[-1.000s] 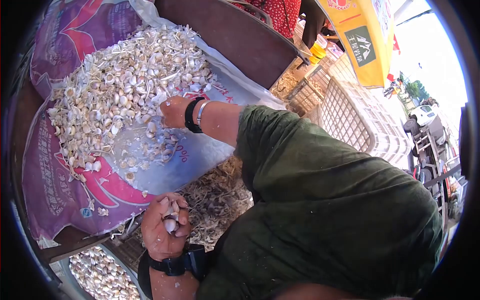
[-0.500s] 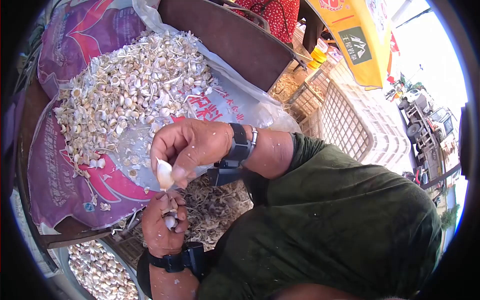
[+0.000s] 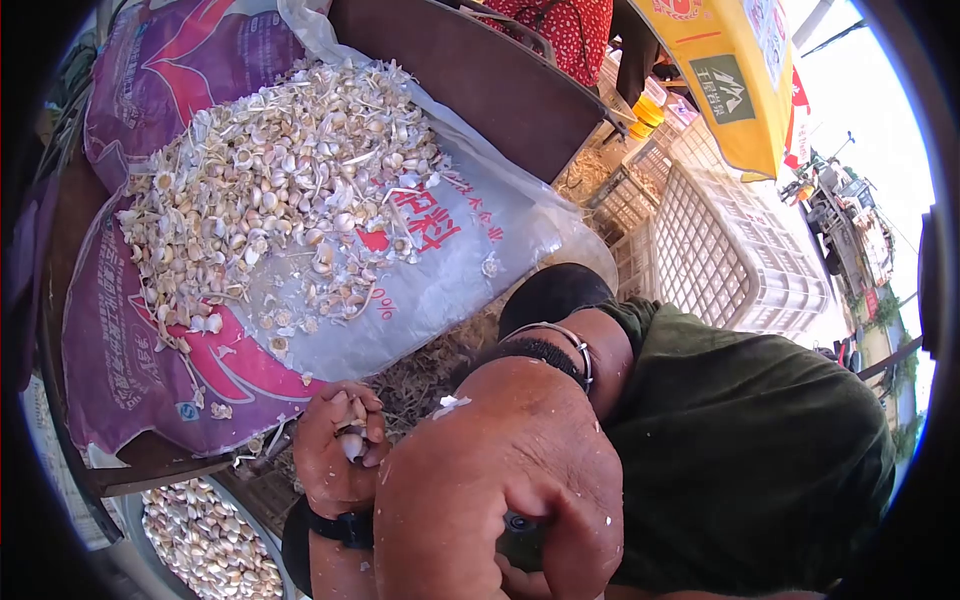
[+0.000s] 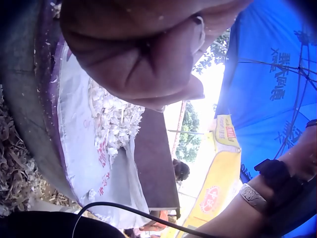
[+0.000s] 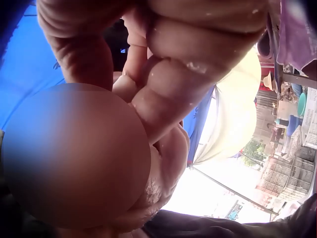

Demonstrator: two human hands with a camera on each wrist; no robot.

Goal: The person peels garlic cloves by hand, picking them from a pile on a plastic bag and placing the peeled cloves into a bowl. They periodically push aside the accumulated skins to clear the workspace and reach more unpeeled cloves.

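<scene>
My left hand (image 3: 330, 465) is low in the head view, palm up, with fingers curled round several garlic cloves (image 3: 352, 443). The left wrist view shows the bent fingers of that left hand (image 4: 143, 64) but not its cloves. Large and close to the head camera, my right hand (image 3: 500, 460) is raised near the face, its fingers bent and the fingertips partly cut off. A bit of white skin sticks to its back. Bent fingers (image 5: 173, 84) fill the top of the right wrist view; I cannot tell whether they hold anything. Beyond lies a heap of garlic cloves (image 3: 280, 190).
Under the heap is a printed purple and white sack (image 3: 440, 280). A basin (image 3: 264, 532) of cloves stands at lower left. Dry husks (image 3: 420, 370) lie below the sack's near edge. White plastic crates (image 3: 710, 250) and a yellow umbrella (image 3: 735, 85) are at right.
My right hand came from the heap to above the left hand, pinching a garlic clove, then rose toward the face; that clove no longer shows. The left hand keeps its cloves and place.
</scene>
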